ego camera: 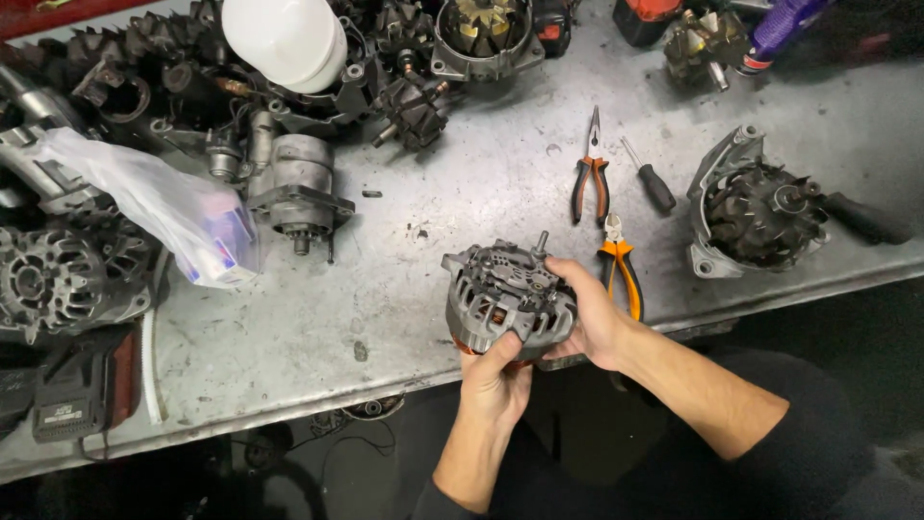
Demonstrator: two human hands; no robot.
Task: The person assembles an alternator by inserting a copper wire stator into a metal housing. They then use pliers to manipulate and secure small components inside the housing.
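Alternator (508, 297) gripped: left hand (493, 380) beneath, right hand (595, 323) fingers curled around side.

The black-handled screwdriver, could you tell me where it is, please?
It lies on the metal bench toward the right, between the needle-nose pliers and the opened alternator housing: screwdriver.

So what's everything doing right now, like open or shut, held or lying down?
alternator: held over the bench edge by both hands
left hand: gripping it from below
right hand: gripping its side
needle-nose pliers: lying flat, handles slightly apart
orange cutters: lying flat, partly behind the right hand
screwdriver: lying flat
opened alternator half: resting on the bench, rotor showing
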